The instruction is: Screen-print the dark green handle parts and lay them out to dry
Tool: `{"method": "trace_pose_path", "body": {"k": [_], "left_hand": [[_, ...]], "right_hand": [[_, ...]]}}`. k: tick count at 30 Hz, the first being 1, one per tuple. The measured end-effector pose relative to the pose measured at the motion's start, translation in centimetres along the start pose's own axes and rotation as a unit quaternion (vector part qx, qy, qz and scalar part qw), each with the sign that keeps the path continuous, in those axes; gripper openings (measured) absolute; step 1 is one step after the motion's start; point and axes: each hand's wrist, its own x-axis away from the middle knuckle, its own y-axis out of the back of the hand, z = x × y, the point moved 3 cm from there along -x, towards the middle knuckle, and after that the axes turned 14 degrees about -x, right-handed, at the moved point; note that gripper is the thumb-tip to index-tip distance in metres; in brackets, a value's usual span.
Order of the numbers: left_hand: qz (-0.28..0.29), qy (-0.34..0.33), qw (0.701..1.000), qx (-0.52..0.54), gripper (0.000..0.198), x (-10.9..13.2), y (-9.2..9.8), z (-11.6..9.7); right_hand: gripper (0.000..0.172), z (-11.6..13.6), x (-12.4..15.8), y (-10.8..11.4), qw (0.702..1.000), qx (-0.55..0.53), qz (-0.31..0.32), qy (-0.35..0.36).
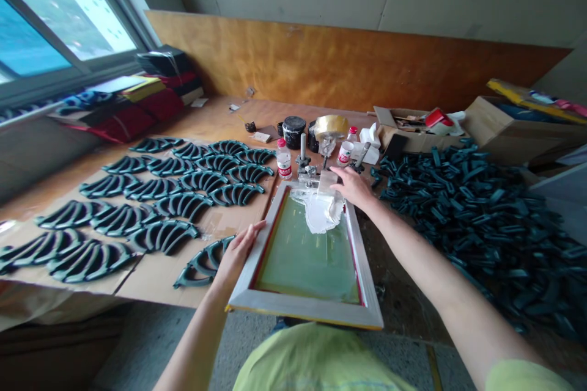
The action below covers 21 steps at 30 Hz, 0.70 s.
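A screen-printing frame [367, 284] with a green mesh and a silvery wooden border lies tilted before me, hinged at a metal clamp [308, 172] at its far end. My left hand [238, 253] grips the frame's left border, fingers wrapped round the edge. My right hand [354, 186] rests at the frame's far right corner, closed on a squeegee [328, 182] that stands in a smear of white ink [323, 212] on the mesh. A dark teal curved plastic part [202, 263] lies just left of my left hand.
Rows of teal curved parts [151, 208] lie spread on cardboard to the left. A big heap of the same parts [481, 220] fills the right. Bottles [284, 159], an ink tin [293, 130], tape and cardboard boxes [509, 125] stand at the back.
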Motion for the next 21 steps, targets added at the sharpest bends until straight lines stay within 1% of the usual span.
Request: {"method": "trace_pose_path", "body": {"k": [2, 3, 4, 5, 7, 8, 10, 12, 13, 14, 15, 16, 18, 19, 20, 21], "left_hand": [[-0.017, -0.031, 0.999, -0.015, 0.063, -0.7, 0.5, -2.4], [-0.028, -0.054, 0.998, -0.003, 0.063, -1.2, 0.5, -3.8], [-0.041, -0.084, 0.995, 0.021, 0.063, -1.8, 0.5, -5.2], [-0.052, -0.116, 0.991, 0.052, 0.063, -2.3, 0.3, -6.6], [-0.064, -0.159, 0.979, 0.112, 0.06, -3.5, -0.2, -9.4], [-0.065, -0.169, 0.975, 0.129, 0.058, -4.0, -0.4, -10.7], [-0.065, -0.175, 0.973, 0.137, 0.054, -5.0, -0.7, -12.6], [-0.074, -0.182, 0.97, 0.144, 0.053, -5.5, -0.9, -13.4], [-0.083, -0.182, 0.968, 0.152, 0.051, -5.5, -1.0, -13.1], [-0.089, -0.174, 0.968, 0.16, 0.049, -5.3, -1.4, -12.4], [-0.089, -0.16, 0.969, 0.166, 0.048, -4.9, -2.0, -11.2], [-0.068, -0.132, 0.976, 0.16, 0.049, -4.4, -2.9, -9.7], [0.025, -0.05, 0.991, 0.123, 0.054, -2.7, -5.8, -5.8], [0.111, 0.023, 0.991, 0.076, 0.058, -1.5, -7.6, -3.6], [0.163, 0.076, 0.982, 0.067, 0.061, -0.3, -9.1, -1.7], [0.168, 0.101, 0.977, 0.088, 0.062, 0.7, -10.2, -0.1]], "right_hand": [[0.037, -2.4, 0.7, 1.7, 0.998, -0.007, -0.06, -0.036], [0.03, -3.8, 1.5, 2.1, 0.995, -0.016, -0.075, -0.065], [0.026, -5.2, 2.5, 2.0, 0.993, -0.027, -0.074, -0.092], [0.022, -6.3, 3.7, 1.6, 0.991, -0.04, -0.06, -0.115], [0.019, -7.6, 6.2, -0.5, 0.989, -0.068, -0.014, -0.13], [0.019, -7.6, 7.4, -1.8, 0.99, -0.081, 0.011, -0.117], [0.026, -6.8, 9.5, -4.5, 0.992, -0.092, 0.052, -0.065], [0.032, -5.4, 10.6, -6.3, 0.992, -0.087, 0.09, -0.004], [0.03, -4.7, 10.8, -6.8, 0.991, -0.079, 0.103, 0.016], [0.025, -4.0, 10.9, -6.9, 0.991, -0.07, 0.108, 0.022], [0.019, -3.4, 10.8, -6.7, 0.992, -0.064, 0.109, 0.024], [0.015, -2.6, 10.8, -6.4, 0.992, -0.061, 0.103, 0.026], [0.01, -0.6, 11.1, -5.5, 0.994, -0.053, 0.081, 0.047], [0.008, 0.8, 11.6, -5.2, 0.994, -0.044, 0.069, 0.069], [0.008, 2.3, 12.2, -5.2, 0.993, -0.032, 0.063, 0.098], [0.01, 3.8, 13.0, -5.3, 0.989, -0.019, 0.067, 0.131]]}}
